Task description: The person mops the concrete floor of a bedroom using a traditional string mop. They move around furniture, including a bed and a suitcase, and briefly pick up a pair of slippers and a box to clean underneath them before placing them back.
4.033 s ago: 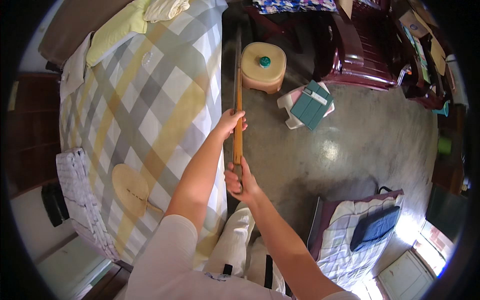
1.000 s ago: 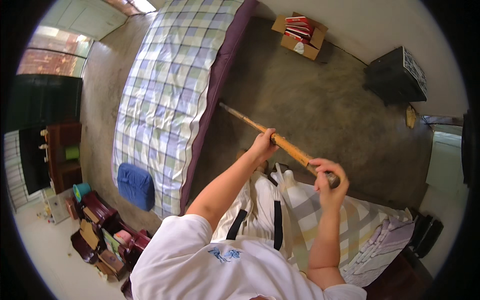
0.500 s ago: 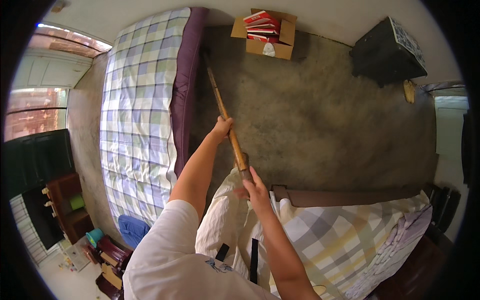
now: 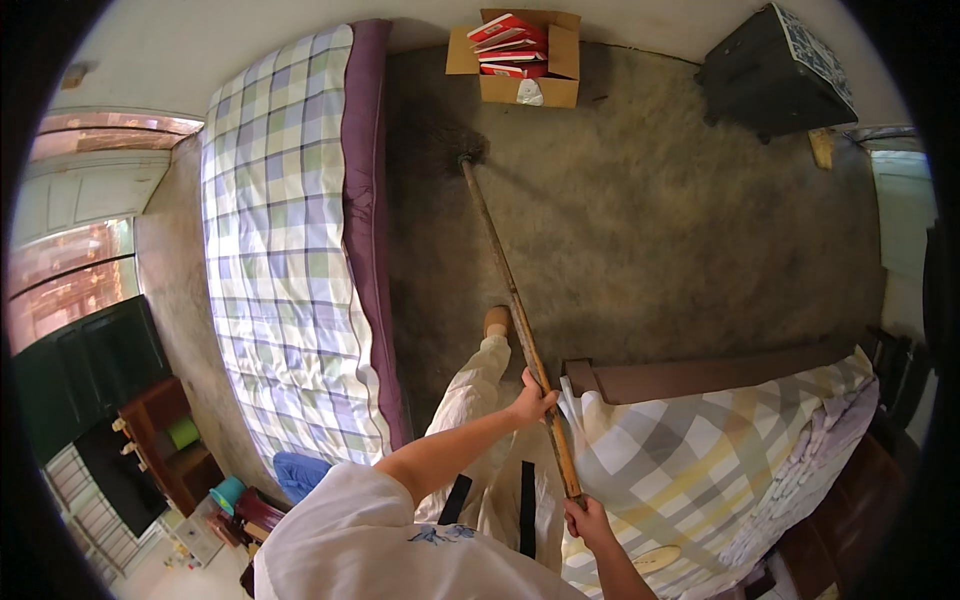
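A long-handled mop (image 4: 500, 258) runs slantwise from my hands to the concrete floor ahead. Its dark, stringy head (image 4: 455, 150) lies flat on the floor, to the right of the purple bed side; the strands blend with the dark floor. My left hand (image 4: 533, 398) is wrapped round the wooden handle partway down. Lower in the view, my right hand (image 4: 588, 522) grips the handle near its top end, above the edge of the right-hand bed. My brown shoe (image 4: 496, 320) shows just left of the handle.
A checked bed (image 4: 285, 230) stands on the left; another checked bed (image 4: 690, 465) with a brown frame (image 4: 710, 375) is at lower right. An open cardboard box (image 4: 550, 92) with red-and-white packages sits by the far wall. A dark wheeled cabinet (image 4: 770, 75) stands at far right.
The mop head has come away from the bed side to the right. Both hands have drawn back and to the right with the handle; the right hand is now closed round its top end.
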`<state>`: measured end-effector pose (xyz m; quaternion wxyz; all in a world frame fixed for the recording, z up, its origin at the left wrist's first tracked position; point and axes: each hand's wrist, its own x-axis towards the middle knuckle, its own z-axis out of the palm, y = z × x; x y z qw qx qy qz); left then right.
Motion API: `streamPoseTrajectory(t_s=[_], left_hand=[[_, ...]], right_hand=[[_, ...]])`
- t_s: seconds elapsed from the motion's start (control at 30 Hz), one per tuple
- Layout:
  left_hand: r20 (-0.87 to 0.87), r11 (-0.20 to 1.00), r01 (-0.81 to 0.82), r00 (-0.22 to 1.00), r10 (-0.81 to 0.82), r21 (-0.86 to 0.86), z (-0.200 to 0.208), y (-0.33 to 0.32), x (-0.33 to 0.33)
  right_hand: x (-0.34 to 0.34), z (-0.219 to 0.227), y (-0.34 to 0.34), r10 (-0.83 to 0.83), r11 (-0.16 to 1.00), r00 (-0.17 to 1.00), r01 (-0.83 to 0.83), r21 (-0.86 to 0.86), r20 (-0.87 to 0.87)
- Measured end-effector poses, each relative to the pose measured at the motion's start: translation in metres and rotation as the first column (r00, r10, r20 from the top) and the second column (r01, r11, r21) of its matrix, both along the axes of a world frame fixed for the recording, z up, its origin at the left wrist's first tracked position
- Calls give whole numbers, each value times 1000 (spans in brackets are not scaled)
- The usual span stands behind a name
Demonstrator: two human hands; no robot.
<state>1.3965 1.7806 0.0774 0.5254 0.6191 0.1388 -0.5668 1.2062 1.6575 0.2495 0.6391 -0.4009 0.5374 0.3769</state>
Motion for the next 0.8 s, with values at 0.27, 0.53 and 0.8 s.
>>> streamPoseTrajectory(t_s=[0.27,0.53,0.8], left_hand=[[67,952,114,988,-138,283,-69,41,200],[320,729,226,787,-527,646,-141,103,346],[177,768,216,902,-393,602,-38,98,156]], right_hand=[[168,-87,77,-225,950,936,150,274,270],[292,-126,132,-517,747,842,356,561,154],[113,-72,162,-604,638,797,482,601,1]])
